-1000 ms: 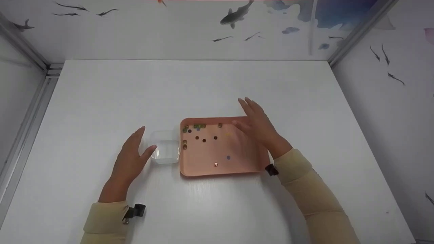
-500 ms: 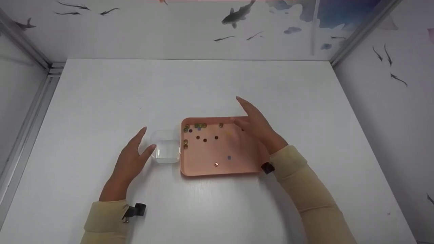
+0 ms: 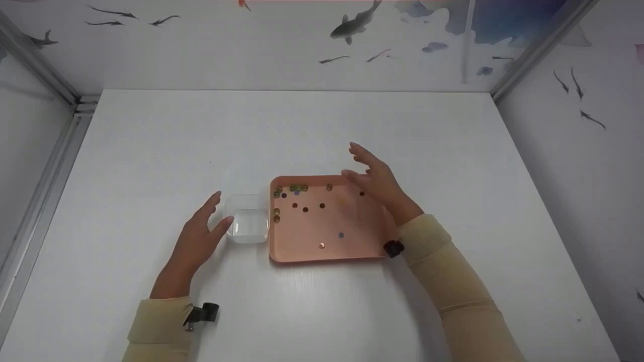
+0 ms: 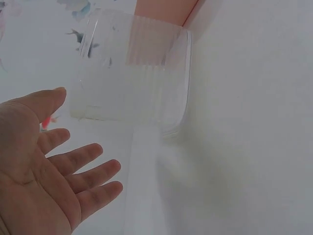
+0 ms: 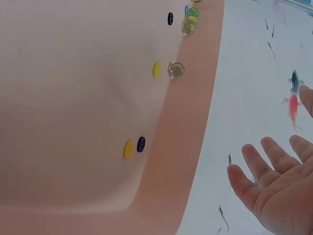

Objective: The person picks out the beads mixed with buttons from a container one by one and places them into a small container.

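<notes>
In the head view, a salmon-pink tray (image 3: pixel 307 246) lies on the white table with marbles and small buttons in it. Against its left side stands a clear plastic box (image 3: pixel 250 226). My left hand (image 3: pixel 195 244) is just left of that box, fingers spread, holding nothing; the left wrist view shows a gap between hand (image 4: pixel 54 171) and box (image 4: pixel 129 73). Over the tray's far right part hovers my right hand (image 3: pixel 382 188), its palm bare in the right wrist view. That view also shows a clear marble (image 5: pixel 176 69), a yellow button (image 5: pixel 128 149) and a dark button (image 5: pixel 141 144).
Several greenish marbles (image 3: pixel 299 188) line the tray's far left wall. Dark buttons (image 3: pixel 322 205), a blue button (image 3: pixel 341 235) and a shiny piece (image 3: pixel 322 246) are scattered on its floor. Walls with painted fish (image 3: pixel 354 27) enclose the table (image 3: pixel 302 311).
My right hand has shifted slightly left, and a dark button beside it has come into sight. The left hand stays almost in place. Tray and box have not visibly moved.
</notes>
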{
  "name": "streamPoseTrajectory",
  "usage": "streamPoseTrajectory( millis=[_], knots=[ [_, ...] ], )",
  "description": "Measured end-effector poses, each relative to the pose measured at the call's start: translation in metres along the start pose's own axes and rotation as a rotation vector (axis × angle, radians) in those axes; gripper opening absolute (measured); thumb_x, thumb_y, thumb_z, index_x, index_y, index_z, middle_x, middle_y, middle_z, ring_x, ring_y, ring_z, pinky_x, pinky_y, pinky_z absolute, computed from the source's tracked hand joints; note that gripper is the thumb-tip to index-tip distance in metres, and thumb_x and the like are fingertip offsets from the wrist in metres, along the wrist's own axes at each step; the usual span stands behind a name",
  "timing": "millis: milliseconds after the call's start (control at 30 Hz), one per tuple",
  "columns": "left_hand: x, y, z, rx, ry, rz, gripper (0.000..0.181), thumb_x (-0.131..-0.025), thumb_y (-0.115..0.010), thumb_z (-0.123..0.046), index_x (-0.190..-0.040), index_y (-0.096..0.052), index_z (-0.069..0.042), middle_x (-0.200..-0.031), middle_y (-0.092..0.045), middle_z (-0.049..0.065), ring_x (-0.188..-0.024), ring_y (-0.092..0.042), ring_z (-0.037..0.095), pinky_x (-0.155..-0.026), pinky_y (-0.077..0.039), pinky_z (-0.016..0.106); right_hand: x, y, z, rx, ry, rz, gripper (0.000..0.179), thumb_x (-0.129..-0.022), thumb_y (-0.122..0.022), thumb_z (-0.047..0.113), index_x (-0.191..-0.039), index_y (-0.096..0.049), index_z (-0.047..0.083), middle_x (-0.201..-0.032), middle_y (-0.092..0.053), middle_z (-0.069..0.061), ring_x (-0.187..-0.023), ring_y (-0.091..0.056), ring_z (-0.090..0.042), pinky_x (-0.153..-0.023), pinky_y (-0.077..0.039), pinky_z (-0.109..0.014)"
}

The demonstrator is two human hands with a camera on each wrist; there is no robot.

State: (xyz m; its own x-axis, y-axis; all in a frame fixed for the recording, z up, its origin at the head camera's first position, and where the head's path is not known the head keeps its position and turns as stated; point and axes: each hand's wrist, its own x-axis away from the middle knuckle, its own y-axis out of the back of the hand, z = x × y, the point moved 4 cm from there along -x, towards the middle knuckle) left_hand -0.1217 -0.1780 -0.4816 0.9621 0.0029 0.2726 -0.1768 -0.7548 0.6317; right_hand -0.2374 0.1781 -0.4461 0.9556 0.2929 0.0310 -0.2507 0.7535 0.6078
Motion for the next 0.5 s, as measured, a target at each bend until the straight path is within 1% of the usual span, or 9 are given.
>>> streamPoseTrajectory(
  millis=[200, 400, 500],
  knots=[
    [-0.0002, -0.0017, 0.0007, 0.030, 0.005, 0.008, 0.071, -0.099, -0.051, -0.043, -0.156, -0.015, -0.022, -0.158, -0.027, 0.012, -0.143, -0.026, 0.037, -0.111, -0.025, 0.059, -0.0049, -0.0030, -0.0038, -0.041, 0.011, -0.003, 0.067, -0.094, -0.064, 0.036, -0.151, -0.034, 0.022, -0.152, -0.039, -0.001, -0.136, -0.041, -0.019, -0.110, -0.036, -0.044],
    [-0.0018, -0.0057, 0.0025, 0.073, 0.003, 0.017, 0.068, -0.101, -0.050, -0.038, -0.156, -0.016, -0.021, -0.158, -0.026, 0.011, -0.143, -0.028, 0.034, -0.113, -0.028, 0.053, -0.0087, -0.0060, -0.0064, -0.090, 0.043, 0.023, 0.065, -0.093, -0.066, 0.033, -0.149, -0.038, 0.017, -0.148, -0.045, -0.006, -0.133, -0.046, -0.023, -0.108, -0.038, -0.046],
    [-0.0034, -0.0071, 0.0034, 0.099, -0.006, 0.015, 0.066, -0.101, -0.050, -0.037, -0.156, -0.017, -0.021, -0.158, -0.027, 0.011, -0.142, -0.029, 0.033, -0.113, -0.029, 0.051, -0.0103, -0.0069, -0.0062, -0.109, 0.047, 0.024, 0.065, -0.092, -0.067, 0.032, -0.149, -0.039, 0.017, -0.146, -0.047, -0.007, -0.131, -0.048, -0.023, -0.107, -0.039, -0.045]
  ],
)
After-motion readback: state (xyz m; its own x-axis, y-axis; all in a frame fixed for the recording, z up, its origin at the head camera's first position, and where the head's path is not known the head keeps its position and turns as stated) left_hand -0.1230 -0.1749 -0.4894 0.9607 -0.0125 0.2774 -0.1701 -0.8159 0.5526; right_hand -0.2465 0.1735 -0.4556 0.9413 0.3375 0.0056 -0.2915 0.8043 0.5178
